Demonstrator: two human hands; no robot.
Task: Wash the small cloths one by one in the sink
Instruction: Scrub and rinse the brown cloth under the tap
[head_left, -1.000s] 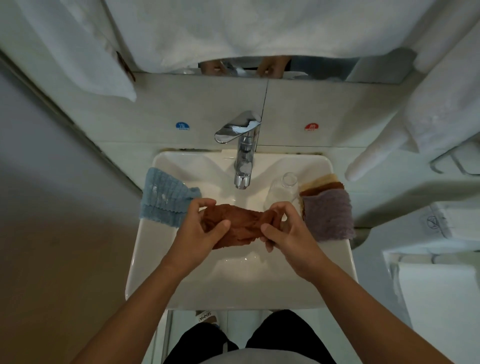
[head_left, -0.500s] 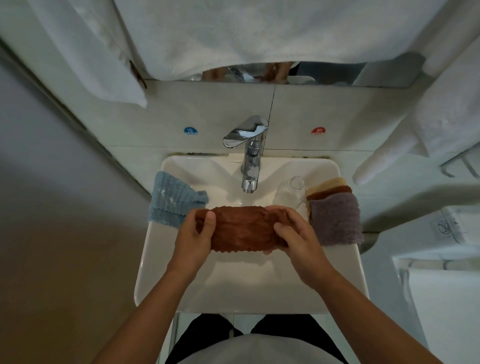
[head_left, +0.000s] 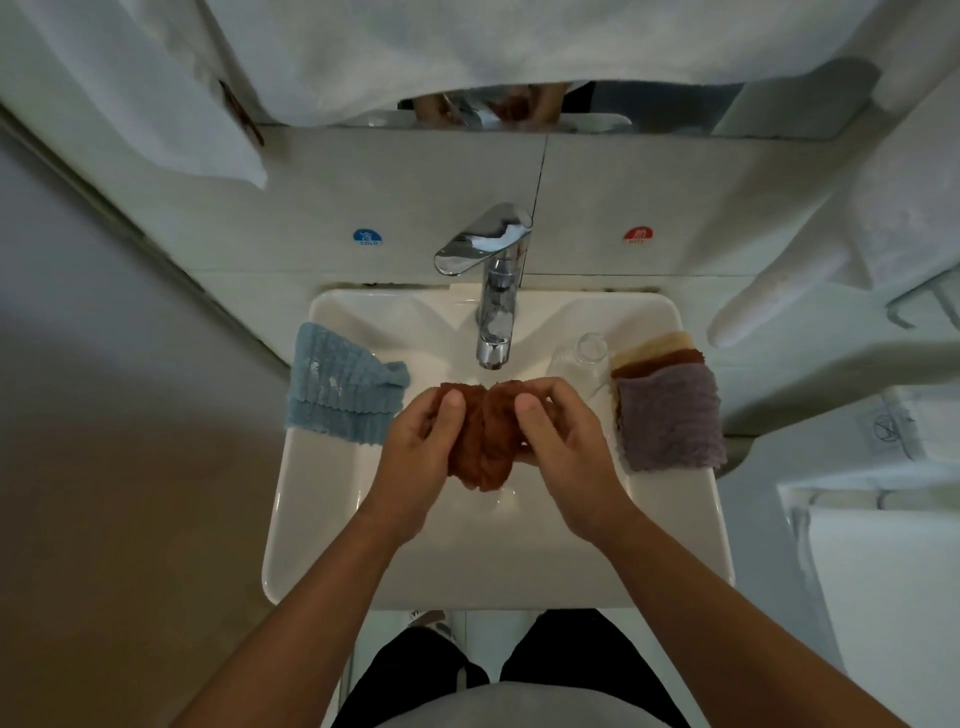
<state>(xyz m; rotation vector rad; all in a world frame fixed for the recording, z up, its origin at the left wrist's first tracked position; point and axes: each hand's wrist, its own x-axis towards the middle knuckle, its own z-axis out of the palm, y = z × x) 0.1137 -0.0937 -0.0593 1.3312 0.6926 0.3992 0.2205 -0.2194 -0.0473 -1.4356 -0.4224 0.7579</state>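
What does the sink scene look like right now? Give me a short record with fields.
in hands: brown cloth, bunched, held over the sink
left hand: grips the cloth's left side
right hand: grips the cloth's right side
faucet: no water stream visible
left rim: blue cloth draped over the edge
right rim: stack of cloths, purple on top, brown and tan beneath
glass: clear, between the faucet and the stack

I see the left hand (head_left: 415, 447) and right hand (head_left: 563, 441) bunching the brown cloth (head_left: 485, 441) together over the sink (head_left: 322, 519), below the faucet (head_left: 493, 312).
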